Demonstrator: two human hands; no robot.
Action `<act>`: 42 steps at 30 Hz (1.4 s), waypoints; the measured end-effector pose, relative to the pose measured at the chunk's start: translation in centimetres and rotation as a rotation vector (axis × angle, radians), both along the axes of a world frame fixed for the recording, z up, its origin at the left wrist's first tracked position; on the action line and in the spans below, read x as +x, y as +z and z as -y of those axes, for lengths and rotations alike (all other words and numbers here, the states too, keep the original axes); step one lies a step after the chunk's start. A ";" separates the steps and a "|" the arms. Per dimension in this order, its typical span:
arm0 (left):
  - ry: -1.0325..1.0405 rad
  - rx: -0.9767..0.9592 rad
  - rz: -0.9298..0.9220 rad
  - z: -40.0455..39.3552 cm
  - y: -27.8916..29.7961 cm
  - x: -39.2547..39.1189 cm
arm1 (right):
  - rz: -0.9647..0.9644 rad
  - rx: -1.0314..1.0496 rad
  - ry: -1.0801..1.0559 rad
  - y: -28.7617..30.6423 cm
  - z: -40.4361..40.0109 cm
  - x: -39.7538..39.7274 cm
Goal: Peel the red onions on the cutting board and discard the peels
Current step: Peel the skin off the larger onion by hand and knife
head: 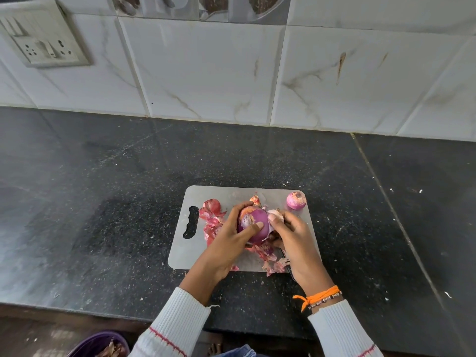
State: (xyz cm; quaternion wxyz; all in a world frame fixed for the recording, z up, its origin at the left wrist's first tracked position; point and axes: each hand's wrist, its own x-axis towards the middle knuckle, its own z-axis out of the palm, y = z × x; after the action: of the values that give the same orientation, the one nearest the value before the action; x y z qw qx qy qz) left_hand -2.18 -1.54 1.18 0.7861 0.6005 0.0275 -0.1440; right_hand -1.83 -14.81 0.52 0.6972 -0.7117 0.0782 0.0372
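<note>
Purple bin at the bottom edge, below the counter, some peels inside; white ribbed sleeves above it, orange thread on the right wrist; left hand cups a half-peeled onion over the board, thumb across its purple face, grip closed round it; right hand pinches a pale flap of skin at the onion's right side; peeled onion at the board's far right corner; unpeeled onion at far left; loose peels beside the handle slot and under the hands.
</note>
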 end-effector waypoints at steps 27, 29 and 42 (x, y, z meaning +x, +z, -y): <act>0.114 -0.323 -0.342 -0.3 0.2 0.2 | 0.325 -0.781 -0.071 0.8 -0.4 -0.7; 0.137 -0.327 -0.386 -0.2 0.2 0.3 | 0.219 -0.603 -0.010 0.9 -0.2 -0.6; 0.029 -0.330 -0.273 -0.3 0.4 -0.2 | -0.072 0.147 -0.015 1.7 -0.6 -1.1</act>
State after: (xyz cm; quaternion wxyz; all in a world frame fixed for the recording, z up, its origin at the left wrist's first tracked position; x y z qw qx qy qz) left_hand -2.37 -1.24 1.62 0.8647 0.4380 0.1183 -0.2155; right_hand -2.94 -14.24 2.25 0.7446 -0.6561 0.1056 0.0631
